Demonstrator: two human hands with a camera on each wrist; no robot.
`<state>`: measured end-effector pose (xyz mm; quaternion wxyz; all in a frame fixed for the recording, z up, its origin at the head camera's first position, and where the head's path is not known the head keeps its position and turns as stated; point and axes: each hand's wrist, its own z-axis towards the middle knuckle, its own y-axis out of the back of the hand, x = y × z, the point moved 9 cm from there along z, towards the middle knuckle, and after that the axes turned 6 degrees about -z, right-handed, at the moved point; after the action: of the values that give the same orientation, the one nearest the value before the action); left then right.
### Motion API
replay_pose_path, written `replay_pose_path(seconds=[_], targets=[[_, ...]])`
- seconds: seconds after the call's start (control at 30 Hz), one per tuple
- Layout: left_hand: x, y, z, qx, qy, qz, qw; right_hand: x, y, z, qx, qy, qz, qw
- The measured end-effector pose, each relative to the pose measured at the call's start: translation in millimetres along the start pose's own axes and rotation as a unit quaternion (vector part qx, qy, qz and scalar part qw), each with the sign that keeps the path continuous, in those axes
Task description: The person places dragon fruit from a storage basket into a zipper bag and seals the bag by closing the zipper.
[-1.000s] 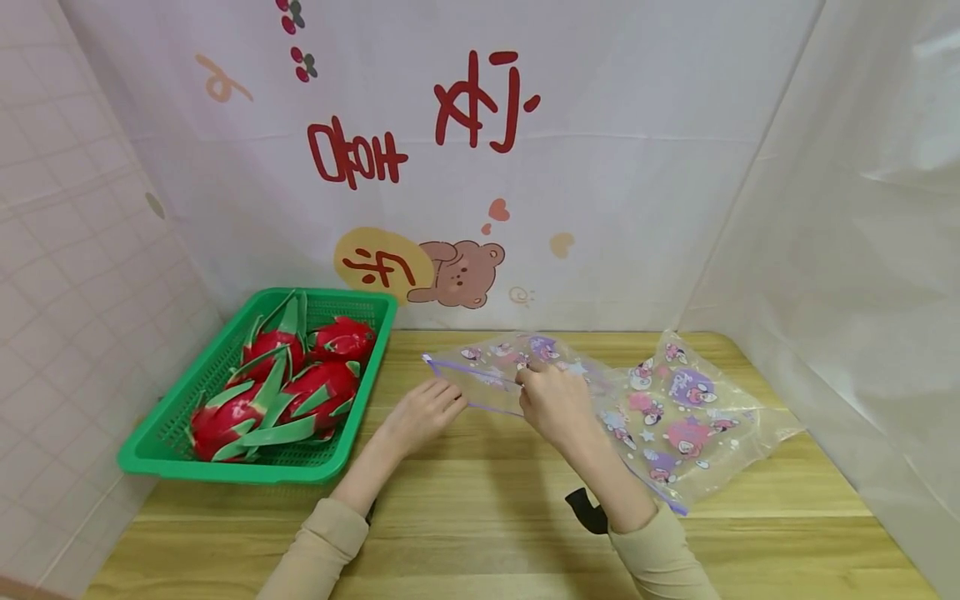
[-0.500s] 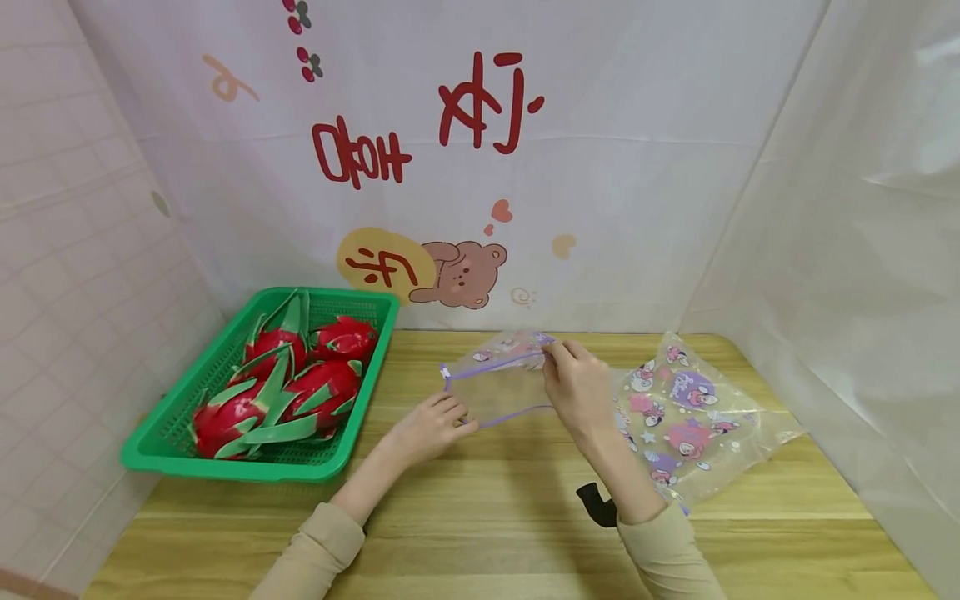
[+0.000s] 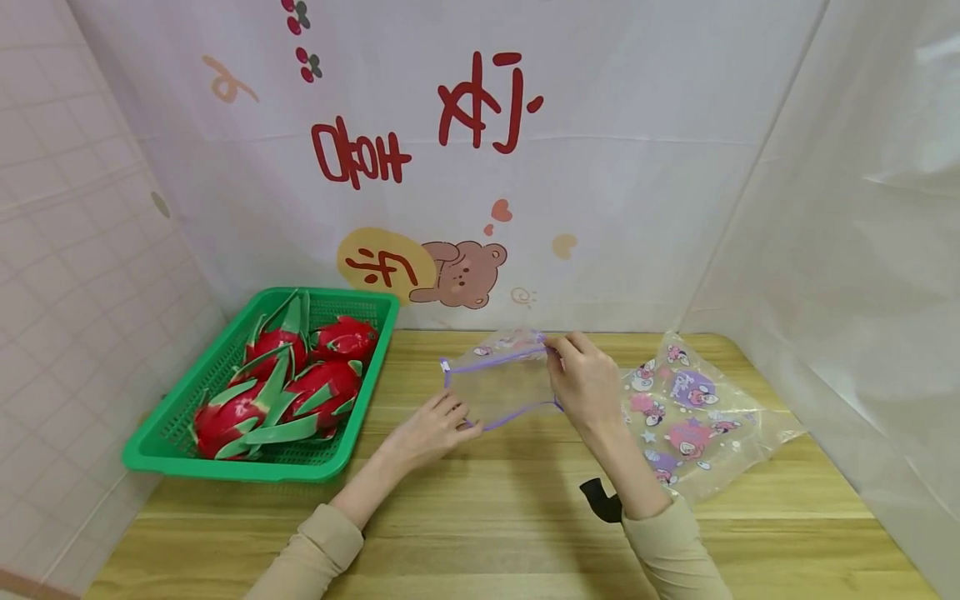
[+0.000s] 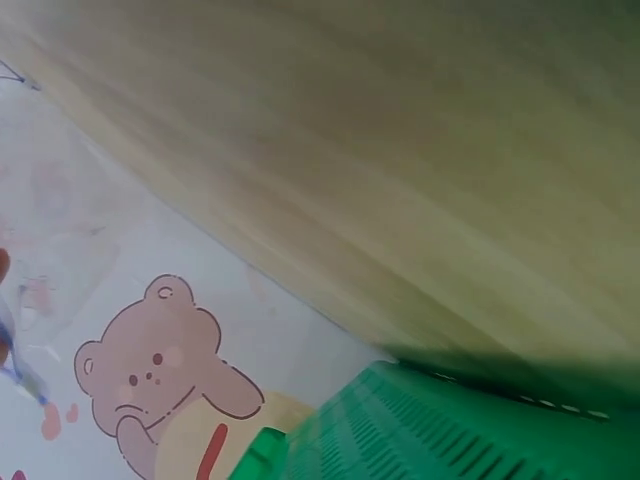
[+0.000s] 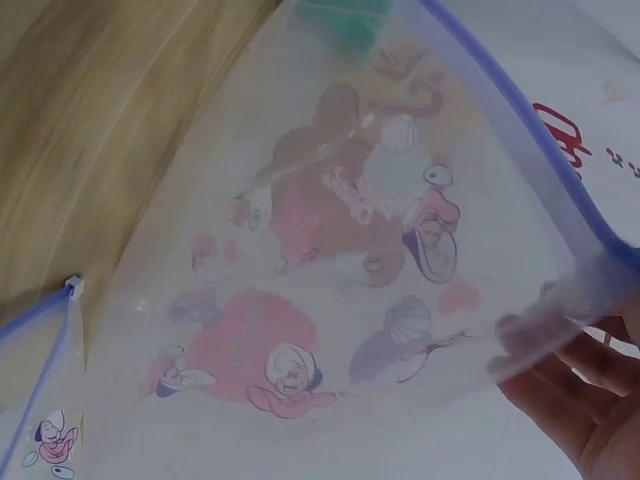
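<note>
A clear zip bag (image 3: 502,385) with purple zip edges and cartoon prints stands tilted over the table, its mouth spread apart toward me. My left hand (image 3: 429,429) pinches the near edge at its left side. With thumb and fingers, my right hand (image 3: 585,379) grips the far zip edge at the right. In the right wrist view the film of the zip bag (image 5: 300,250) fills the middle, and the fingers of my right hand (image 5: 575,390) show beside its edge. The left wrist view catches only fingertips at its left border.
A green basket (image 3: 351,450) stands on the left, holding several red dragon fruits (image 3: 322,392) with green scales. Another printed zip bag (image 3: 697,417) lies flat at the right. The wooden table (image 3: 480,533) meets a printed backdrop (image 3: 622,208).
The bag's mouth has spread from nearly flat to wide apart. My right hand moved right and up with the far edge; my left hand shifted slightly toward me.
</note>
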<state>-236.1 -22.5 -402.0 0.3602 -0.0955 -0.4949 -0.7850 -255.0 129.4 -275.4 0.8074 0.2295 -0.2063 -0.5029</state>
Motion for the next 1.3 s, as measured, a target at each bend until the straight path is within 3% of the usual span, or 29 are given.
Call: replay_pose_path(seconds=[0.13, 0.33, 0.6, 0.87, 1.07, 1.3], targets=[[-0.8, 5.0, 4.5, -0.015, -0.006, 0.024, 0.9996, 0.8, -3.2, -0.4, 0.020, 0.008, 0.010, 0.9997], [0.5, 6.9, 6.6, -0.025, -0.006, 0.006, 0.9996, 1.1, -5.3, -0.1, 0.042, 0.038, 0.024, 0.9981], [2.8, 5.0, 4.3, -0.021, -0.008, -0.004, 0.9997, 3.2, -2.1, 1.5, 0.021, 0.095, 0.062, 0.9933], [2.1, 5.0, 2.3, -0.021, -0.006, -0.017, 0.9996, 2.5, -4.2, -0.9, 0.016, 0.097, 0.074, 0.9924], [1.1, 3.3, 3.8, -0.001, -0.001, -0.012, 0.9999, 2.0, -9.2, -3.1, 0.024, 0.088, 0.073, 0.9932], [2.2, 8.2, 6.0, 0.047, 0.028, -0.013, 0.9984, 5.9, -12.8, -2.7, 0.004, 0.097, 0.057, 0.9936]])
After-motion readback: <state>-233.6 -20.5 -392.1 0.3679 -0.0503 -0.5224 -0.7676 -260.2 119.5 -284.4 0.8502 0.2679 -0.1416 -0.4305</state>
